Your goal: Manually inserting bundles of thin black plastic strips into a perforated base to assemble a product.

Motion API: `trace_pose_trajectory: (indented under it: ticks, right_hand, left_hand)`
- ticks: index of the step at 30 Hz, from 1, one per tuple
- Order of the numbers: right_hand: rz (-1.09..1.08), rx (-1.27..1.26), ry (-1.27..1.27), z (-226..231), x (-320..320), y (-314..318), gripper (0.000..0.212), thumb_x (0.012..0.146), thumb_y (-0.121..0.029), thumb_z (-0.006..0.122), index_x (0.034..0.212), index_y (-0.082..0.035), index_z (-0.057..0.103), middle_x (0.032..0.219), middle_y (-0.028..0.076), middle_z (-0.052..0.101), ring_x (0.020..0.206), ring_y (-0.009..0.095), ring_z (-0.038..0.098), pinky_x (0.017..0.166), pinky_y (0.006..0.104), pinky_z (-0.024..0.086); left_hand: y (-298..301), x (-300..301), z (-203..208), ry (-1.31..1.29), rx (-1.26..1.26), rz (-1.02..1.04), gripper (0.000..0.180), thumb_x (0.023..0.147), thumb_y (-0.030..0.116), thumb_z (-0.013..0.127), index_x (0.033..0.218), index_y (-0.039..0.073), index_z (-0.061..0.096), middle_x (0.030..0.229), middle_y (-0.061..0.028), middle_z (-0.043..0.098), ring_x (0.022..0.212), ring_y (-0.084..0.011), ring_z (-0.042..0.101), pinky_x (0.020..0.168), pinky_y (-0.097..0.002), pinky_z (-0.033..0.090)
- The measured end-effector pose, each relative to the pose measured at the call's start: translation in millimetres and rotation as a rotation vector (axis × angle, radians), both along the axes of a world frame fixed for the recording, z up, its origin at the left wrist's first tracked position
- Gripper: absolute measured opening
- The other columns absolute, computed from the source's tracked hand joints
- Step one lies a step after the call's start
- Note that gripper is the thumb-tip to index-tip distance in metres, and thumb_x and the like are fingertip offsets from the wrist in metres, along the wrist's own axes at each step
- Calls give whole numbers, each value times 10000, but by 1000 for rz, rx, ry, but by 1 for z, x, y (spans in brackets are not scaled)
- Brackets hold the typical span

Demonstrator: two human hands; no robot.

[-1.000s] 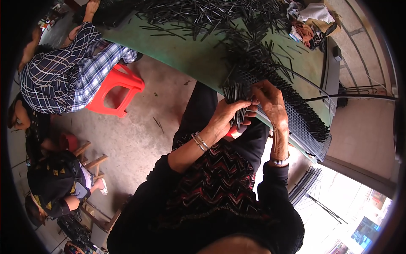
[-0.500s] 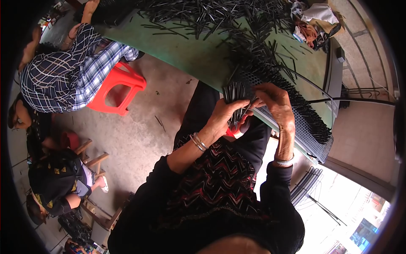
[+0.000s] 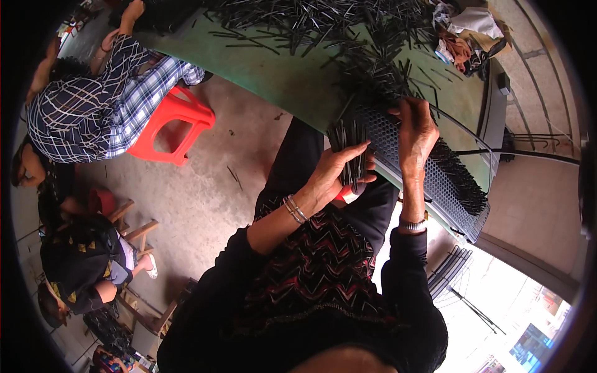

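Note:
My left hand (image 3: 333,168) is wrapped around an upright bundle of thin black sticks (image 3: 349,140), thumb across the near side. To its right lies a long grey perforated tray (image 3: 388,138), set slantwise along the table's edge. Over the tray my right hand (image 3: 415,133) has its fingers pinched together at the far side; anything between them is too small to make out. A dense row of black sticks (image 3: 457,177) stands in the tray's holes along its far side, while many of the nearer holes are bare.
Loose black sticks (image 3: 311,22) are heaped on the green table (image 3: 273,78). Crumpled wrappings (image 3: 476,25) lie at its far right. A thin black cable (image 3: 522,152) crosses on the right. At left, a person in checked clothes (image 3: 81,112) sits on a red stool (image 3: 168,127).
My right hand has moved away from the bundle, up and to the right, over the tray. The left hand keeps its hold, and more of the tray's holes now show.

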State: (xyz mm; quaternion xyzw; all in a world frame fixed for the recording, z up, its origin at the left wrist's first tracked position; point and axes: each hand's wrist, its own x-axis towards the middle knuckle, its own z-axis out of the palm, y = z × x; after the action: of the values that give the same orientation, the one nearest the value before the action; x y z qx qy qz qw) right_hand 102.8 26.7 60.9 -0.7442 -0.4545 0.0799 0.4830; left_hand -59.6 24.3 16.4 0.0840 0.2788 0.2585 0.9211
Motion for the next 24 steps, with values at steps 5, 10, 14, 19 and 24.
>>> trace_pose_trajectory:
  ticks: [5,10,14,19,24]
  right_hand:
    - [19,-41,-112,3,-4,0,92,911,-79,580,972,-26,624,759,75,703,698,97,635,671,247,487]
    - [49,-48,-209,6,1,-4,98,905,-79,585,981,-36,631,754,81,697,691,121,641,661,260,490]
    - [135,-57,-276,6,8,-4,103,899,-71,589,984,-42,640,744,78,686,672,121,627,661,272,491]
    - [200,-102,-285,8,10,0,81,856,-51,641,933,-33,660,778,82,661,697,163,618,677,281,481]
    - [335,-20,-366,14,10,9,85,816,-45,675,899,-31,673,851,80,643,767,215,613,709,291,472]
  left_hand:
    - [-2,-3,-6,83,55,-42,205,884,183,654,1021,32,644,797,-55,631,682,-133,600,580,-288,503]
    - [-2,-5,-7,119,116,-58,243,897,178,633,1075,13,639,790,-44,623,690,-122,597,562,-270,477]
    - [-2,-5,-8,113,128,-23,222,891,164,629,1051,11,647,792,-48,627,684,-125,593,549,-278,475]
    - [-2,-5,-4,104,130,-7,185,882,160,636,992,14,667,799,-51,636,679,-127,590,540,-280,474]
    - [-1,-3,-3,135,144,-18,166,877,162,644,972,31,680,801,-42,637,679,-120,584,542,-283,470]
